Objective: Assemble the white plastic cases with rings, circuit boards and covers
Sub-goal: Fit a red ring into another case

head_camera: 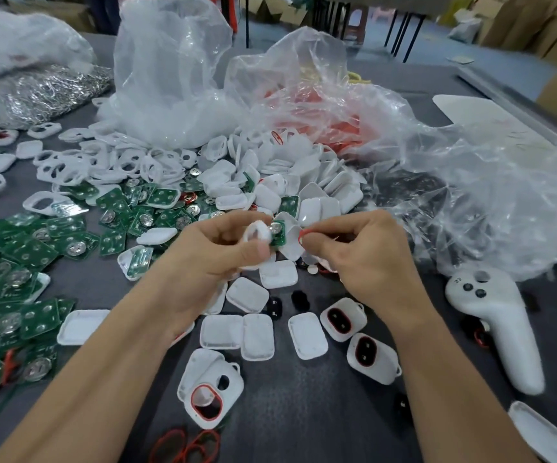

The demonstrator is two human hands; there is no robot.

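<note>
– Fingers [233,228] of left hand [210,262] are curled round a white case [256,232], thumb under its lower edge. Right hand [363,262] pinches a red ring [304,232] between thumb and forefinger.
– Where's the case?
– Held up over the table [303,412], above the loose covers [247,294], at the near edge of the parts heap. Ring is just beside it and doesn't look seated. That spot is blurred.
– Board?
– A green board [278,236] shows between the hands. Can't tell if it's held or lying in the heap behind.
– Step?
– Looks like ring fitting. Board and cover apparently not on this case yet.
– Next move needs?
– Probably lining the ring up with the case's oval opening and pressing it into the rim all round. Ring looks floppy, so one side may pop out while the other goes in. After that, a board from the pile [20,262] at left, then a cover.
– Overall progress?
– Two ringed cases [342,319] lie by the right wrist and look finished. Big heaps of parts remain, so likely early.
</note>
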